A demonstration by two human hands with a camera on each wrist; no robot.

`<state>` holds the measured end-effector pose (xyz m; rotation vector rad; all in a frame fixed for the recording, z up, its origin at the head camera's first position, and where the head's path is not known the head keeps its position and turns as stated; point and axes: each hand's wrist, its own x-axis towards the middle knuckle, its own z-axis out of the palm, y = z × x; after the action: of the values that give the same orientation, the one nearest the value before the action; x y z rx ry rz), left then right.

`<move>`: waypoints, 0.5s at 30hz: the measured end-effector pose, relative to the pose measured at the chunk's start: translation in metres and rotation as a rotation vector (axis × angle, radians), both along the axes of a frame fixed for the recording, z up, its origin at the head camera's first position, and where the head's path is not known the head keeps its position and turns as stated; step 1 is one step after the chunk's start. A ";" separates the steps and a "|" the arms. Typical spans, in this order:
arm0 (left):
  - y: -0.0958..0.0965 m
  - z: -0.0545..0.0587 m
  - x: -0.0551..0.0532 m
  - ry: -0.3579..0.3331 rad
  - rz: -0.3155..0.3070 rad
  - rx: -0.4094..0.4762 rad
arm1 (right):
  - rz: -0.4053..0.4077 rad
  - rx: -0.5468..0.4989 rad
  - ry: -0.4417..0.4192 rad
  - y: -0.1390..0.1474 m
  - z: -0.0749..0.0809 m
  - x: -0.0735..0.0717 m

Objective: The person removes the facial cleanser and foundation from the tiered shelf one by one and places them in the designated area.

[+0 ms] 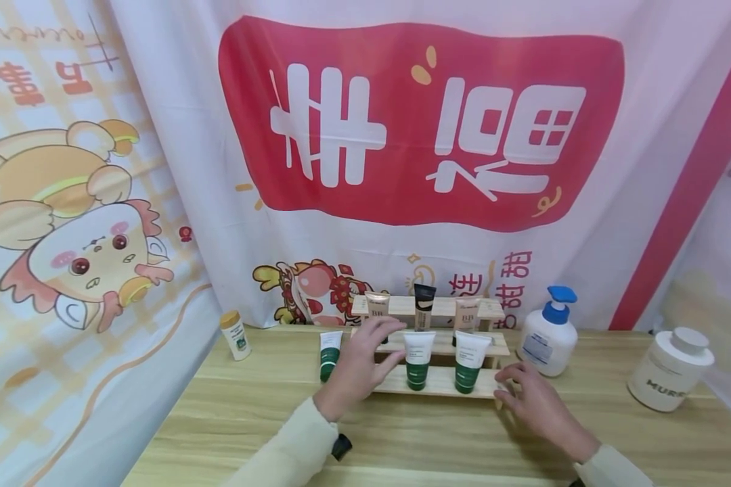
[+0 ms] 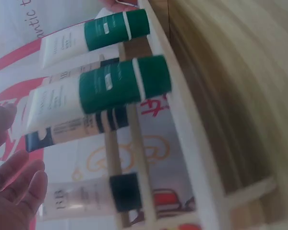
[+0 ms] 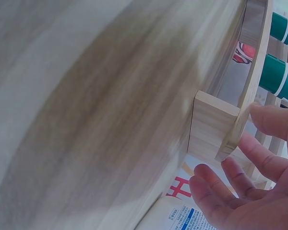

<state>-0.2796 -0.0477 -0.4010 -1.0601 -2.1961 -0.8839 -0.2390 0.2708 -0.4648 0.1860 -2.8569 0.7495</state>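
Observation:
A stepped wooden rack [image 1: 396, 382] stands on the table, with two white-and-green tubes [image 1: 419, 362] [image 1: 470, 362] upright on its front step. My left hand [image 1: 359, 365] is beside the left one of these, fingers spread and nothing held. In the left wrist view the fingers [image 2: 31, 187] lie near the white end of that tube [image 2: 105, 91], with a gap between. At the rack's right front end is my right hand [image 1: 533, 402]. Its loosely bent fingers [image 3: 269, 158] are around the plank's end [image 3: 230, 143] in the right wrist view, the thumb tip right at the edge.
BB tubes [image 1: 378, 308] [image 1: 466, 312] and a black-topped tube [image 1: 424, 308] stand farther back on the rack. Left of it are another white-and-green tube [image 1: 329, 355] and a small yellow-capped bottle [image 1: 235, 336]. A blue-pump bottle [image 1: 547, 338] and a white jar [image 1: 670, 372] stand right.

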 end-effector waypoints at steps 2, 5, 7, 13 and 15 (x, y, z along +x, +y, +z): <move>0.008 -0.007 -0.001 -0.038 0.014 0.031 | -0.004 -0.001 0.000 0.001 -0.001 0.000; 0.016 -0.017 -0.003 -0.092 0.014 0.067 | -0.005 -0.003 0.008 0.002 -0.003 0.000; 0.020 -0.022 -0.004 -0.121 -0.002 0.096 | -0.005 -0.002 0.015 0.002 -0.004 0.000; 0.028 -0.037 -0.006 -0.179 0.010 0.151 | 0.001 -0.009 0.027 0.001 -0.004 0.000; 0.030 -0.040 -0.007 -0.178 0.021 0.162 | -0.004 -0.010 0.025 0.001 -0.003 0.001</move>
<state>-0.2866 -0.0177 -0.4408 -0.9099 -2.2294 -1.1646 -0.2382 0.2721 -0.4683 0.1873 -2.8286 0.7545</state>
